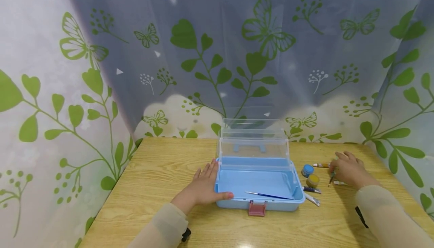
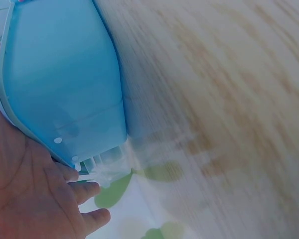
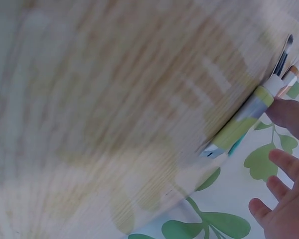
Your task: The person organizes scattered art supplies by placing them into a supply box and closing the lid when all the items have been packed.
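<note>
Paintbrush (image 1: 269, 195) lies in the blue storage box (image 1: 234, 204), left hand (image 1: 202, 186) spread against it; paint tubes (image 1: 311, 190) and jars (image 1: 307, 171) are still outside, the grip of the right hand (image 1: 350, 169) unclear.

Head view: right hand (image 1: 347, 169) at 4 o'clock, blurred, covers one end of orange-labelled paint tube (image 1: 321, 165); any print on blue paint jar (image 1: 307, 170) too small. Left wrist: blue box (image 2: 65, 74) cut off at 11, left hand (image 2: 30, 184) at 8. Right wrist: wood tabletop (image 3: 104, 99) smeared.
</note>
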Demonstrator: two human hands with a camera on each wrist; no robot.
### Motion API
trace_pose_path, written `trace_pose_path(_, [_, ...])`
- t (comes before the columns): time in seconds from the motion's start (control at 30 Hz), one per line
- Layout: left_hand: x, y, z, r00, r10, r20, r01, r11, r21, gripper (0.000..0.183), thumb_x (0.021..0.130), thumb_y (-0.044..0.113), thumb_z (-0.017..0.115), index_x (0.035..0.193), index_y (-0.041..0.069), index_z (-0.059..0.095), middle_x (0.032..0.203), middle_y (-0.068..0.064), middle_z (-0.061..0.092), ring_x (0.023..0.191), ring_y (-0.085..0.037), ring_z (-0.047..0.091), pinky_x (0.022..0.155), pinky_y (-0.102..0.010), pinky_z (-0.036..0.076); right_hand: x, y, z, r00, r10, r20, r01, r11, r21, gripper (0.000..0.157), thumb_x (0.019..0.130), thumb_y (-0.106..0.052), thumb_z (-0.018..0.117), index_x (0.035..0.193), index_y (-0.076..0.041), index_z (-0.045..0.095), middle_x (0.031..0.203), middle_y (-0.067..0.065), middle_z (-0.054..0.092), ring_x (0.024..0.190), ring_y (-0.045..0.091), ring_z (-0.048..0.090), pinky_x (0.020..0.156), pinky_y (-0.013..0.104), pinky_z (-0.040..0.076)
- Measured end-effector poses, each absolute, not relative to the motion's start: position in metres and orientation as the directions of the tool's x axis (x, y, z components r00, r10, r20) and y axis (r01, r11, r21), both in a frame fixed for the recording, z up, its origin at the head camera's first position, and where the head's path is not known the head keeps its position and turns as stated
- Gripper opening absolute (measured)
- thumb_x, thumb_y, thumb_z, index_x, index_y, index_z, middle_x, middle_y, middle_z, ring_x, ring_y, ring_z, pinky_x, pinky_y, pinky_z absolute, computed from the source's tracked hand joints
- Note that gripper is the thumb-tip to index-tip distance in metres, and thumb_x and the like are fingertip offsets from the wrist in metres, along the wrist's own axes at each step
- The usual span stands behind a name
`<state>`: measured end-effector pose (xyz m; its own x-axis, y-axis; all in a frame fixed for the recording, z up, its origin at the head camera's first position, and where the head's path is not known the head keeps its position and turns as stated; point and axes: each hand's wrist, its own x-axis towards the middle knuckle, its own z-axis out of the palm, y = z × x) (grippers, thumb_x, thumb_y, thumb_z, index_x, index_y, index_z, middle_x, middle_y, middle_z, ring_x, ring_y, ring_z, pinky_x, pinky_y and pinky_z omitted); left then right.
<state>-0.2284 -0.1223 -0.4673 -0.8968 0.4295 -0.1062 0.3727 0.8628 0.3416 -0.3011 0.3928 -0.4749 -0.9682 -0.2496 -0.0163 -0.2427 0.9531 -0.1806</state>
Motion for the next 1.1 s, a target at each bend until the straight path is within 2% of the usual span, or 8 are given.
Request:
trace_pose_path(0.17, [-0.228, -0.122, -0.466, -0.896, 0.431, -0.108, 0.373, 0.862, 0.344, 0.122, 0.082, 0.086, 0.044, 0.16, 0.005, -0.002, 0.166, -0.01, -0.009, 0.153, -0.035, 0.004, 0.12, -0.059, 0.005, -0.303, 0.39, -0.475, -0.964, -0.265, -0.008, -0.26, 0.952, -0.159, 0.019, 0.083, -0.013, 0.08, 0.075, -0.023, 0.066, 0.144, 0.044, 0.032, 0.131, 0.067, 0.017, 0.094, 0.084, 0.017])
trace_pose_path(0.53, [-0.228, -0.122, -0.465, -0.895, 0.433, -0.11, 0.373, 0.859, 0.35, 0.122, 0.083, 0.086, 0.045, 0.16, 0.004, -0.002, 0.166, -0.011, -0.009, 0.153, -0.036, 0.004, 0.119, -0.06, 0.005, -0.309, 0.385, -0.472, -0.954, -0.298, -0.028, -0.294, 0.951, -0.1, 0.025, 0.081, -0.012, 0.078, 0.069, -0.022, 0.059, 0.144, 0.041, 0.037, 0.131, 0.066, 0.021, 0.095, 0.082, 0.021])
trace_pose_path(0.83, [-0.228, -0.122, -0.468, -0.897, 0.426, -0.119, 0.363, 0.863, 0.352, 0.121, 0.084, 0.082, 0.048, 0.16, 0.003, -0.001, 0.166, -0.012, -0.01, 0.152, -0.037, 0.005, 0.119, -0.061, 0.005, -0.314, 0.384, -0.476, -0.954, -0.29, -0.073, -0.274, 0.946, -0.176, 0.03, 0.066, -0.019, 0.085, 0.065, -0.022, 0.055, 0.148, 0.039, 0.034, 0.135, 0.063, 0.015, 0.097, 0.083, 0.009])
trace_pose_path(1.1, [-0.23, -0.122, -0.47, -0.896, 0.431, -0.107, 0.375, 0.862, 0.34, 0.121, 0.083, 0.085, 0.044, 0.16, 0.004, -0.001, 0.166, -0.01, -0.011, 0.153, -0.036, 0.004, 0.119, -0.059, 0.006, -0.314, 0.386, -0.473, -0.959, -0.274, -0.073, -0.257, 0.949, -0.181, 0.03, 0.066, -0.024, 0.087, 0.063, -0.022, 0.057, 0.148, 0.039, 0.033, 0.136, 0.063, 0.014, 0.098, 0.082, 0.007])
